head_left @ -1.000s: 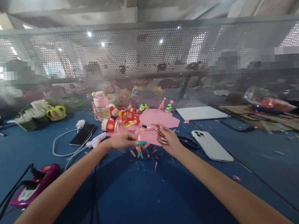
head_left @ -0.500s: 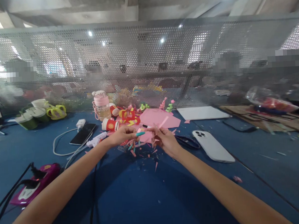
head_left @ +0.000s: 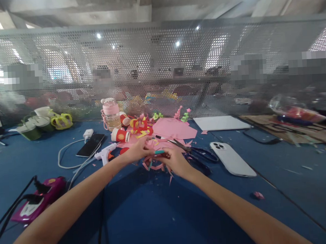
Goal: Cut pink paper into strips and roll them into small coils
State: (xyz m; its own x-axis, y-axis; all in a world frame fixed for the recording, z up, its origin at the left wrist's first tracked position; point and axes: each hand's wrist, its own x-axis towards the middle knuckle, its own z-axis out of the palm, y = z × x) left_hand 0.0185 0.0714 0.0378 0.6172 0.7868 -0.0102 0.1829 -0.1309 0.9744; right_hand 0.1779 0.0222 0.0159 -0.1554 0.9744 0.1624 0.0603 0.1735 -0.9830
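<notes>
In the head view, my left hand (head_left: 138, 150) and my right hand (head_left: 177, 163) meet over the blue table, fingertips pinched close together. Between and below the fingers shows a narrow pink paper strip (head_left: 154, 167), curving under them; its ends are partly hidden. Long turquoise nails show on the left hand. Just right of my right hand lie scissors (head_left: 205, 154) with dark blue handles, blades toward the pile. Beyond the hands rests a large pink paper sheet (head_left: 174, 128) among small pink scraps.
A red paper cup (head_left: 120, 135), pink-lidded bottle (head_left: 111, 113) and white glue gun (head_left: 106, 153) are at left. Further out lie a black phone (head_left: 90, 146) and purple power strip (head_left: 41, 201). A white phone (head_left: 232, 160) and white sheet (head_left: 220, 123) are at right; a perforated panel (head_left: 160, 64) stands behind.
My hands have come closer together and slightly lower. The strip that stuck up from my right hand no longer shows there. The scissors and glue gun are less covered.
</notes>
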